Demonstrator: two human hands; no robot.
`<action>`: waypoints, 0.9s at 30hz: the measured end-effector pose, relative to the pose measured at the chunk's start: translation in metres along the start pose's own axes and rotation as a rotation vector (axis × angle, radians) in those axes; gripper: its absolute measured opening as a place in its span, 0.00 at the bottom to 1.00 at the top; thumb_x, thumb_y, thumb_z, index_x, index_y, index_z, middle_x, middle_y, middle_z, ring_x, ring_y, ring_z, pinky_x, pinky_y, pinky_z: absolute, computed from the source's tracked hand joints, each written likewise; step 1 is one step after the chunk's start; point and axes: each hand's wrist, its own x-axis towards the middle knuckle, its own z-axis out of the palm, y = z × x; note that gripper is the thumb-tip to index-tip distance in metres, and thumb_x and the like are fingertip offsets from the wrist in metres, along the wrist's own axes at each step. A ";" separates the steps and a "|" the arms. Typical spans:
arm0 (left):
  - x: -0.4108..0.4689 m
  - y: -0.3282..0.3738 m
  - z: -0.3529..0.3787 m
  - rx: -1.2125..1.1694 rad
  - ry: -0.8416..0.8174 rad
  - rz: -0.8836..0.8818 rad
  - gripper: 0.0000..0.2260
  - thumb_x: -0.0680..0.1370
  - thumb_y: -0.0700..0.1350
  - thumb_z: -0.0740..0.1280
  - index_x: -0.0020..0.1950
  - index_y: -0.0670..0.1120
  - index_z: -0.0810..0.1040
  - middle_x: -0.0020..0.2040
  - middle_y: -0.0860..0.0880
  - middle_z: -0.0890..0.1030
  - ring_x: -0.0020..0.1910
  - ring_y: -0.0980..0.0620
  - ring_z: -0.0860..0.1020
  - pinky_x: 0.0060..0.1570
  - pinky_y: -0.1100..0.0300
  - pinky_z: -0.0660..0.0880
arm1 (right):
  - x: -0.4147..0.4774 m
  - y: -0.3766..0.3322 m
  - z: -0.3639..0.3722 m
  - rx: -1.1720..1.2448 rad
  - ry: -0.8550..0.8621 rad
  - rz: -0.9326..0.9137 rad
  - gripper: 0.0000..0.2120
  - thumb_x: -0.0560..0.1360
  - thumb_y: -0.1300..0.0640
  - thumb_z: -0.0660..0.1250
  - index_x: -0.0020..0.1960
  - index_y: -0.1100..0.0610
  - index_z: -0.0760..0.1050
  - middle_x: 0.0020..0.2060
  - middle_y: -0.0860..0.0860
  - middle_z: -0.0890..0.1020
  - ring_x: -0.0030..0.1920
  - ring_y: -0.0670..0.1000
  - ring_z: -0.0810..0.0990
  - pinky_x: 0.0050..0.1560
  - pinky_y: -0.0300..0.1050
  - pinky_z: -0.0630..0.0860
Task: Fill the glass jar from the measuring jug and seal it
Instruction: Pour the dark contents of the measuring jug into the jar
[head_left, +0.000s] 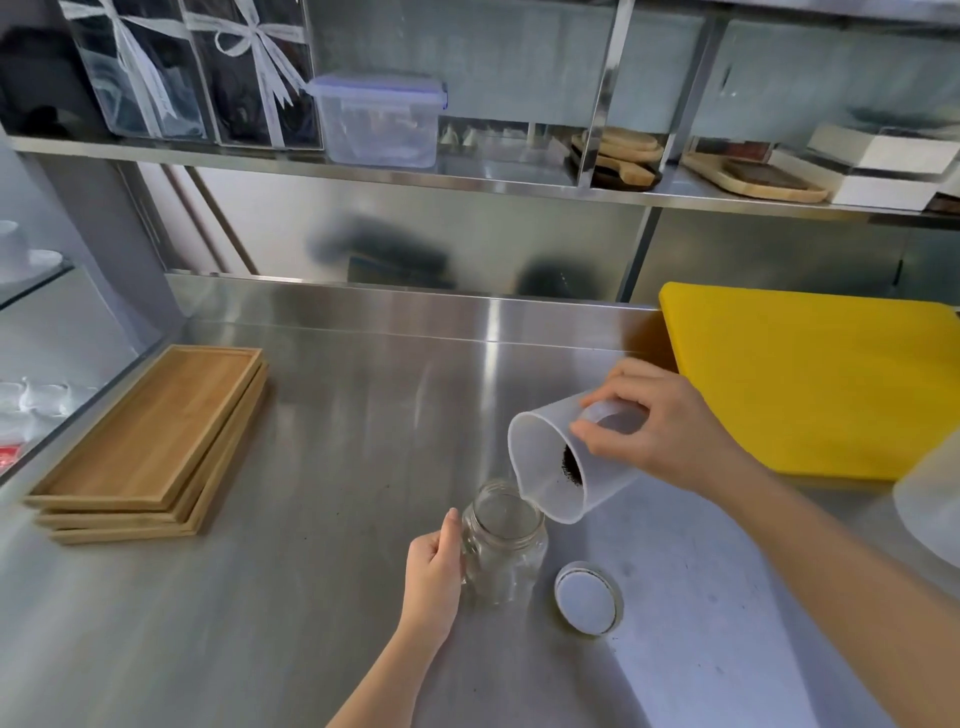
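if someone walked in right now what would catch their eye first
Probably the bright yellow cutting board at the right rear of the steel counter. Next, at centre, the right hand tips a translucent measuring jug with dark grounds inside over the open glass jar, which the left hand steadies. The jar's lid lies just right of it, and stacked wooden trays sit at far left.

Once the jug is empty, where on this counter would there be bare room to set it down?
Bare steel lies between the wooden trays and the glass jar, and behind the jar toward the back wall. It is crowded around the jar, the lid and the yellow board.
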 end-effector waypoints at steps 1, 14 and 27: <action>0.000 0.000 0.000 0.000 0.001 -0.001 0.26 0.80 0.47 0.58 0.23 0.52 0.54 0.22 0.54 0.57 0.24 0.54 0.55 0.29 0.57 0.53 | 0.001 -0.002 0.000 -0.034 -0.008 -0.014 0.16 0.65 0.45 0.69 0.43 0.58 0.80 0.39 0.49 0.76 0.41 0.52 0.75 0.37 0.44 0.75; -0.003 -0.003 0.002 0.005 0.007 -0.015 0.24 0.80 0.49 0.57 0.26 0.51 0.52 0.24 0.52 0.55 0.26 0.53 0.53 0.32 0.54 0.50 | 0.015 -0.025 0.006 -0.184 -0.043 -0.070 0.20 0.65 0.41 0.63 0.42 0.57 0.78 0.38 0.47 0.74 0.39 0.49 0.73 0.35 0.43 0.70; -0.008 0.000 0.005 0.011 0.039 0.010 0.24 0.80 0.48 0.57 0.25 0.51 0.52 0.22 0.55 0.55 0.23 0.55 0.53 0.25 0.61 0.51 | 0.022 -0.032 0.009 -0.269 -0.060 -0.167 0.19 0.64 0.42 0.65 0.40 0.58 0.80 0.36 0.51 0.77 0.36 0.48 0.71 0.30 0.36 0.62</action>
